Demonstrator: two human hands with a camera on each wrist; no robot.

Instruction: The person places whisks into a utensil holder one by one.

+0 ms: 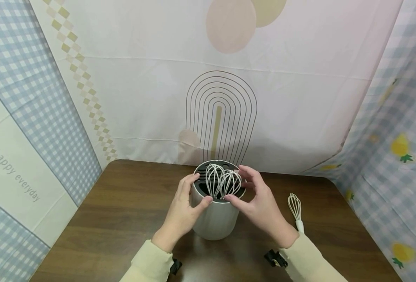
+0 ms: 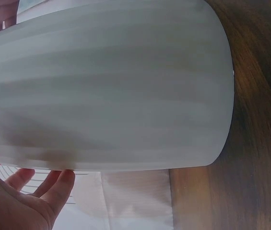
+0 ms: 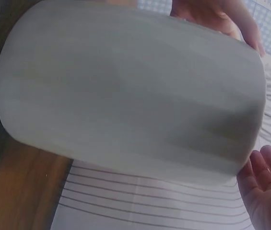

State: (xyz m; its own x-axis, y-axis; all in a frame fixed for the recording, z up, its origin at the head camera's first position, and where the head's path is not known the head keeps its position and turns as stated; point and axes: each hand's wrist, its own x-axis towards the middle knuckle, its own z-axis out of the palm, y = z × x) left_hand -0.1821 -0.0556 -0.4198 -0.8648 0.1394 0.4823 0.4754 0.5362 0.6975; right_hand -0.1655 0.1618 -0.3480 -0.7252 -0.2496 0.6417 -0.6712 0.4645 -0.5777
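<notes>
A tall pale-grey utensil holder [image 1: 215, 223] with a black slotted top [image 1: 203, 188] stands upright on the table. Two white balloon whisks, a left one [image 1: 213, 177] and a right one [image 1: 231, 181], stick up from it with wire heads upward; their handles are hidden inside. My left hand [image 1: 181, 209] holds the holder at its left rim, thumb at the front. From the right, my right hand [image 1: 262, 201] curves round the rim, its thumb close to the base of the right whisk. In the right wrist view its fingers [image 3: 265, 175] lie against the holder's upper side.
A smaller white whisk [image 1: 296, 209] lies on the brown wooden table [image 1: 130, 223], right of the holder and partly behind my right sleeve. A printed cloth [image 1: 141, 105] hangs behind the table, and checked cloths flank it on both sides.
</notes>
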